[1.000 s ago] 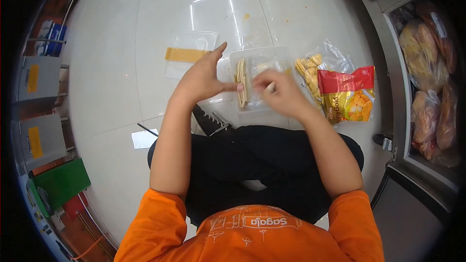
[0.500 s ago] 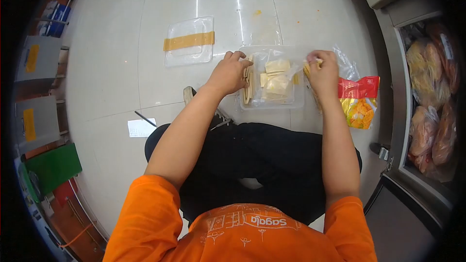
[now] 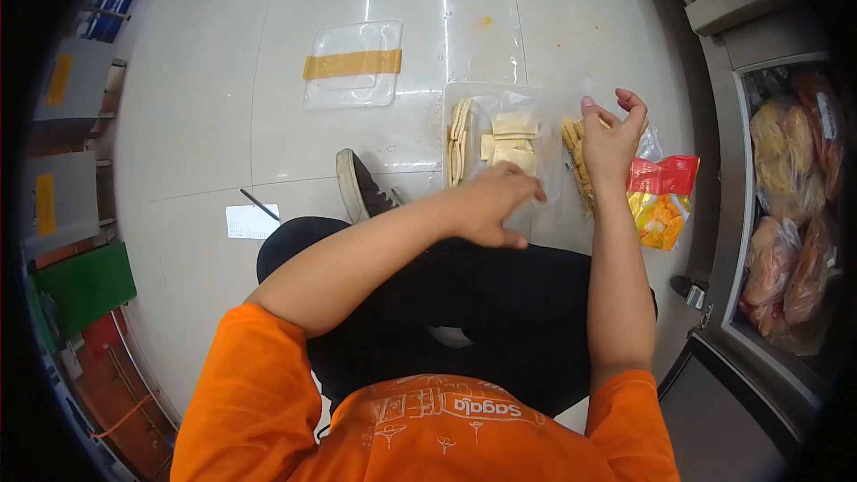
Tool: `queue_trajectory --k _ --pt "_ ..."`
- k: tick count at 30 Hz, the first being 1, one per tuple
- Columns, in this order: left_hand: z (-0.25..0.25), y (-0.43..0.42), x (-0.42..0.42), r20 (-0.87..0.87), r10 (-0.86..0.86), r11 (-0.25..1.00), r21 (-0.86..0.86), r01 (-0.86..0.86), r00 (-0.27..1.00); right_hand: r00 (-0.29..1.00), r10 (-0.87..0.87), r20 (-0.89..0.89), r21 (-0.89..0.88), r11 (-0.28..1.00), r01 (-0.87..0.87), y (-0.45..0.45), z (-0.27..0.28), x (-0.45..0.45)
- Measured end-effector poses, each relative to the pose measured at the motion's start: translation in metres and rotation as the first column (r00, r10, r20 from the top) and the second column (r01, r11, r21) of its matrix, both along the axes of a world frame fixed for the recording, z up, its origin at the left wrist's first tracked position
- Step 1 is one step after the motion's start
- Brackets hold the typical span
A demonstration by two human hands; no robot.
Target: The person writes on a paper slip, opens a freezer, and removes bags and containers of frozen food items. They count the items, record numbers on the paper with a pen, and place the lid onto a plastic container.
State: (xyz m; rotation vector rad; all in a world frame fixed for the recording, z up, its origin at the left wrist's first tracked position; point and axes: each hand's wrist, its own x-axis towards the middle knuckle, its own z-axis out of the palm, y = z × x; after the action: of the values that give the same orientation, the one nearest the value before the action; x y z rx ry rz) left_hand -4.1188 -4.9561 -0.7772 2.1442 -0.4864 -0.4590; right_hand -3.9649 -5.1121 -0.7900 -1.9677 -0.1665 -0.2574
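I am holding the left hand (image 3: 500, 205) over the near edge of the clear container (image 3: 495, 86), with its fingers spreading apart and its thumb pointing back toward the black trousers (image 3: 428, 281). It is gripping nothing that I can see; whether it is touching the rim, I cannot tell. The right hand (image 3: 614, 138) is standing beyond the container's right edge, thumb and fingers parting and bending, over or beside the crinkled golden pieces (image 3: 576, 161). I cannot tell whether it is pinching any thin film.

The container is sitting on the tiled floor (image 3: 205, 125), its near-left corner hiding behind my left forearm. Inside, a stack of pale strips (image 3: 459, 138) is standing along the left wall, and flat pale pieces (image 3: 514, 129) are lying on clear plastic toward the middle. The red and yellow packet (image 3: 662, 201) is lying right of my right forearm, between it and the metal frame (image 3: 734, 205) of a compartment holding bagged food (image 3: 777, 250).

To the left, a strip of floor is separating the container from the clear lid (image 3: 335, 98), which is bearing a tan band (image 3: 353, 63). The shoe (image 3: 355, 180) is limiting room at the near left.
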Motion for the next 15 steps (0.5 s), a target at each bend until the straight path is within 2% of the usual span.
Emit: queue_trajectory --k 1,2,4,7,8,10,12,14,15 --pt "-0.001 -0.008 -0.005 0.017 -0.018 0.999 -0.031 0.018 1.0 0.996 0.012 0.088 -0.018 1.0 -0.011 0.004 0.011 -0.007" --pt "-0.001 -0.018 -0.013 0.031 -0.035 0.997 -0.063 0.037 0.999 0.99 0.139 -0.035 -0.045 0.989 -0.141 0.002 0.013 -0.009" --pt "-0.004 -0.025 -0.019 0.03 -0.084 0.993 -0.082 0.086 0.996 0.884 0.37 -0.286 -0.049 0.916 -0.399 -0.004 0.016 -0.011" --pt "-0.006 -0.027 -0.023 -0.006 -0.161 0.985 -0.065 0.16 0.987 0.5 0.611 -0.613 0.007 0.638 -0.77 0.011 0.043 -0.029" --pt "-0.004 -0.028 -0.025 -0.004 -0.176 0.982 -0.074 0.176 0.984 0.603 0.6 -0.526 -0.181 0.613 -0.769 0.01 0.037 -0.03" --pt "-0.002 -0.029 -0.027 0.011 -0.206 0.977 -0.061 0.206 0.978 0.744 0.598 -0.3 -0.535 0.54 -0.65 -0.002 0.014 -0.03" --pt "0.001 -0.028 -0.027 0.037 -0.23 0.973 -0.015 0.23 0.973 0.814 0.501 -0.295 -0.65 0.519 -0.555 -0.011 0.007 -0.022" --pt "0.01 -0.027 -0.026 -0.059 -0.235 0.966 0.1 0.24 0.97 0.867 0.438 -0.236 -0.749 0.486 -0.45 -0.009 0.008 -0.022" --pt "0.014 -0.027 -0.026 -0.109 -0.231 0.957 0.154 0.246 0.967 0.859 0.447 -0.25 -0.722 0.505 -0.473 -0.005 0.012 -0.024"
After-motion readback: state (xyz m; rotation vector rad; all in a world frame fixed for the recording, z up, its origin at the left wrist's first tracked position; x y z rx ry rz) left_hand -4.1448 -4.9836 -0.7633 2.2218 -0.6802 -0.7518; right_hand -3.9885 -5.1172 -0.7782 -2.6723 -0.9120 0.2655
